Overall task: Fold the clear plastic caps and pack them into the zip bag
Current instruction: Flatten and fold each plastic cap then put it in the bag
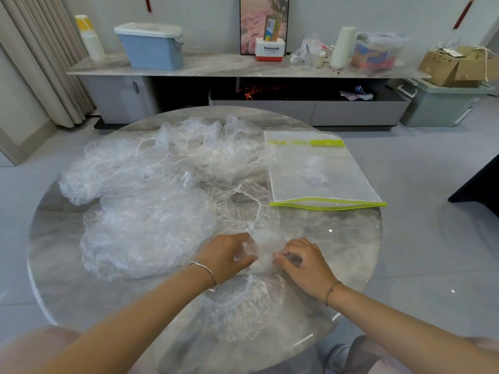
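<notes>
A heap of crumpled clear plastic caps (pixel 151 184) covers the left and middle of the round marble table (pixel 337 244). One cap (pixel 263 252) is bunched between my hands at the table's front. My left hand (pixel 226 255) grips its left side with curled fingers. My right hand (pixel 305 261) pinches its right side. Another cap (pixel 243 306) lies spread under my wrists. The zip bag (pixel 321 171), clear with lime-green edges, lies flat at the right with a couple of folded caps inside.
Behind the table runs a low cabinet (pixel 243 68) carrying a blue lidded bin (pixel 151 47), cups, a white box and a roll. Cardboard boxes on a grey bin (pixel 442 103) stand at the far right. A curtain hangs at the left.
</notes>
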Available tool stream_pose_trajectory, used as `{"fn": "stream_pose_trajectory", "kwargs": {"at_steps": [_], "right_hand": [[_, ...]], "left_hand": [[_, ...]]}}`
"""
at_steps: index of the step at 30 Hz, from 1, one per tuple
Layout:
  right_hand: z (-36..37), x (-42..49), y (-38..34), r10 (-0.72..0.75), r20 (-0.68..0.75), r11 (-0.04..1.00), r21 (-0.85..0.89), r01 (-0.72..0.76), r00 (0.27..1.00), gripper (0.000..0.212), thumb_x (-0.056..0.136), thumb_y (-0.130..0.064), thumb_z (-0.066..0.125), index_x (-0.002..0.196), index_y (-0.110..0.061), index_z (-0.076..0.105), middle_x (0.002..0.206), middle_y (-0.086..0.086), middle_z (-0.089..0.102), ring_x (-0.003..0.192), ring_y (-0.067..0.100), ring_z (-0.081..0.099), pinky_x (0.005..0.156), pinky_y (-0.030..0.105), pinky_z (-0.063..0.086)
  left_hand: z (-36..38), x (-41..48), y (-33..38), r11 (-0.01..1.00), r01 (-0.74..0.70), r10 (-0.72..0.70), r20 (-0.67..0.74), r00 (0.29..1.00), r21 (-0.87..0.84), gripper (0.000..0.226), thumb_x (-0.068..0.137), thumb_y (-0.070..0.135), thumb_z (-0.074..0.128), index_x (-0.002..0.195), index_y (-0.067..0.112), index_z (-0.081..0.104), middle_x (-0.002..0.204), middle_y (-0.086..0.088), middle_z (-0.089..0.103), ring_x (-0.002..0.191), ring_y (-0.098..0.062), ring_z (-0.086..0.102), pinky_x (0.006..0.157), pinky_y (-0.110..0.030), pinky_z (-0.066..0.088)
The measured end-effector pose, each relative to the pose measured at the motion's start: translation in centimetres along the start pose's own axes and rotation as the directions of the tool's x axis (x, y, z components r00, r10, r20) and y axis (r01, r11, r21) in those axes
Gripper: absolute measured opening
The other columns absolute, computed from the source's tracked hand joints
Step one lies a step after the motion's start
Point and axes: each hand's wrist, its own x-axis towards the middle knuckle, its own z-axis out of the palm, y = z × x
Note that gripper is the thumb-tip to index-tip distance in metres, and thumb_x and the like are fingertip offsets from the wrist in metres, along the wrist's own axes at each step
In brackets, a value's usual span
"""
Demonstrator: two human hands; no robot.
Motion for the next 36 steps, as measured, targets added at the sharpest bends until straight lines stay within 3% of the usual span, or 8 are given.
{"fn": "stream_pose_trajectory", "kwargs": {"at_steps": [5,9,12,15,22,28,31,36], "right_hand": [[-0.2,0.3,0.6,0.222,-0.01,0.975,-0.02,-0.222,0.975,0.024,0.086,-0.027,0.065,0.064,-0.022,0.062,0.081,-0.014,0.055,0.087,0.005,0.046,0.089,0.025,0.03],[-0.4,0.8,0.6,0.341,-0.01,0.939,0.045,-0.34,0.94,0.034,0.086,-0.023,0.064,0.054,-0.025,0.052,0.073,-0.01,0.052,0.085,0.014,0.048,0.088,0.032,0.038],[-0.5,1.0,0.6,0.381,-0.031,0.921,0.1,-0.377,0.924,0.034,0.084,-0.019,0.064,0.053,-0.02,0.049,0.061,-0.007,0.047,0.072,0.016,0.048,0.076,0.033,0.04],[-0.6,1.0,0.4,0.411,-0.047,0.897,0.203,-0.394,0.911,0.025,0.079,-0.011,0.065,0.063,-0.02,0.047,0.061,-0.009,0.047,0.062,0.011,0.046,0.069,0.028,0.039],[-1.5,0.8,-0.4,-0.291,-0.072,0.906,-0.341,0.251,0.954,0.029,0.076,-0.014,0.057,0.103,-0.023,0.057,0.117,-0.007,0.052,0.111,0.011,0.044,0.097,0.023,0.025],[-2.0,0.7,0.8,-0.218,0.144,0.858,-0.444,0.26,0.965,0.043,0.084,-0.052,0.044,0.103,-0.022,0.067,0.101,-0.01,0.068,0.09,0.009,0.063,0.096,0.02,0.025],[-2.3,0.8,1.5,-0.15,0.208,0.854,-0.465,0.232,0.967,0.061,0.078,-0.068,0.041,0.112,-0.022,0.063,0.109,-0.01,0.066,0.096,0.01,0.061,0.098,0.019,0.022],[-2.3,1.1,1.4,-0.125,0.11,0.908,-0.389,0.158,0.986,0.037,0.084,-0.039,0.059,0.114,-0.019,0.063,0.108,-0.004,0.066,0.097,0.021,0.059,0.089,0.024,0.036]], "left_hand": [[0.9,0.4,0.2,0.99,0.1,-0.106,-0.066,0.992,-0.097,0.039,0.09,0.042,0.056,0.122,0.023,0.048,0.077,0.01,0.059,0.07,-0.005,0.053,0.068,-0.022,0.045],[1.4,0.7,0.3,0.937,-0.256,0.321,-0.299,0.898,0.237,0.038,0.09,0.043,0.048,0.124,0.026,0.05,0.114,0.005,0.054,0.103,-0.013,0.049,0.09,-0.03,0.043],[2.6,1.0,-0.1,0.795,-0.456,0.548,-0.152,0.822,0.4,0.034,0.094,0.039,0.041,0.116,0.025,0.062,0.121,0.003,0.061,0.112,-0.018,0.053,0.098,-0.031,0.034],[3.7,0.6,-1.2,0.833,-0.368,0.379,0.058,0.924,0.413,0.055,0.101,0.046,0.014,0.126,0.024,0.057,0.127,0.005,0.06,0.116,-0.018,0.057,0.108,-0.033,0.032],[3.9,1.2,-1.2,0.898,-0.313,0.238,0.257,0.937,0.309,0.092,0.074,0.069,-0.022,0.147,0.035,0.022,0.157,0.008,0.015,0.145,-0.014,0.01,0.114,-0.029,-0.006],[3.7,1.8,-1.2,0.898,-0.314,0.247,0.238,0.939,0.308,0.075,0.082,0.065,0.006,0.144,0.031,0.032,0.154,0.007,0.025,0.144,-0.016,0.016,0.114,-0.03,-0.002],[3.5,2.0,-1.1,0.906,-0.296,0.263,0.146,0.954,0.301,0.061,0.084,0.051,0.028,0.13,0.022,0.054,0.137,0.001,0.052,0.131,-0.022,0.044,0.11,-0.036,0.017],[2.9,2.7,-0.5,0.927,-0.28,0.307,-0.075,0.949,0.248,0.034,0.078,0.038,0.044,0.089,0.022,0.071,0.087,0.008,0.071,0.084,-0.016,0.068,0.085,-0.018,0.037]]}}
